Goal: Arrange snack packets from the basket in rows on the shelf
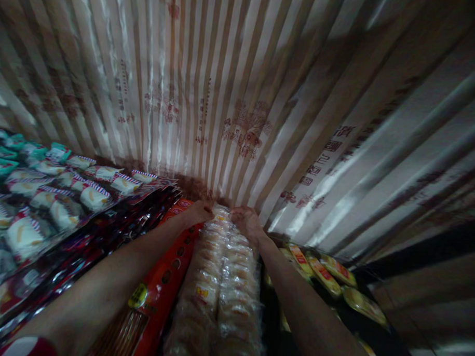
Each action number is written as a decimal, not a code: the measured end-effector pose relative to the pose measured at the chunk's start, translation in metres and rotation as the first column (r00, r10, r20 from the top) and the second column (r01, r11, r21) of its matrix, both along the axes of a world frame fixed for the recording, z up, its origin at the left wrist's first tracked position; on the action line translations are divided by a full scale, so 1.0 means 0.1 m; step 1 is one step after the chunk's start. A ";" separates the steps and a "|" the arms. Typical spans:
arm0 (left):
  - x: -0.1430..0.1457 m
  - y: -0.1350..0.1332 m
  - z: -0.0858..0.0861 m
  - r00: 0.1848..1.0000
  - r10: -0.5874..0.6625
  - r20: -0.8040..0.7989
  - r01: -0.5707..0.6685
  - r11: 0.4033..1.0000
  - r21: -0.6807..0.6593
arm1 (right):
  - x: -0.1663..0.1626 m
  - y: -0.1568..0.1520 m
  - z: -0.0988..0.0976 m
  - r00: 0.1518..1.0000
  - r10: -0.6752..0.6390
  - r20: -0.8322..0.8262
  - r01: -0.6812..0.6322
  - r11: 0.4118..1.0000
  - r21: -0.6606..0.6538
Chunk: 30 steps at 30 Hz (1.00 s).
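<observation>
Two long rows of clear-wrapped, pale round snacks (208, 281) run away from me down the middle. At their far end, my left hand (201, 212) is on the left side with its fingers curled in. Across from it, my right hand (247, 220) has bent fingers at the right side of the same end. A wrapped snack with a yellow-red label (221, 218) lies between the hands. What the fingertips hold is blurred and hidden. A pale striped sheet (209, 94) with dark red print hangs directly behind both hands.
Left of the rows lies a long red package (167, 284), then dark shiny packets (102, 246). Farther left are several white packets with striped ends (92, 193) and green-topped ones (4, 154). Yellow packs with red labels (323, 274) lie on a dark surface at right.
</observation>
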State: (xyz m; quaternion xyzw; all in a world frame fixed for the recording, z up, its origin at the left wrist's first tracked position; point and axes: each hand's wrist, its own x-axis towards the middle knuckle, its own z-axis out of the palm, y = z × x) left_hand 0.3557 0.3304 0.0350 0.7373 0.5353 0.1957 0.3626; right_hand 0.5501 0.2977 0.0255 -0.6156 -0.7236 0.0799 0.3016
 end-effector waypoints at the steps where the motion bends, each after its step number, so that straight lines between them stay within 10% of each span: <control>1: 0.01 -0.01 -0.01 1.000 0.000 -0.001 0.000 1.000 0.004 | 0.01 0.00 0.00 1.000 0.009 0.006 -0.009 1.000 0.004; 21: 0.05 -0.07 -0.08 0.976 0.185 0.117 -0.200 0.971 0.132 | -0.05 -0.08 -0.11 1.000 -0.012 -0.024 0.014 0.996 0.082; 30: -0.16 -0.18 -0.08 0.994 -0.059 0.090 0.056 0.998 0.038 | -0.08 -0.08 -0.09 0.999 -0.047 -0.011 0.048 0.994 0.095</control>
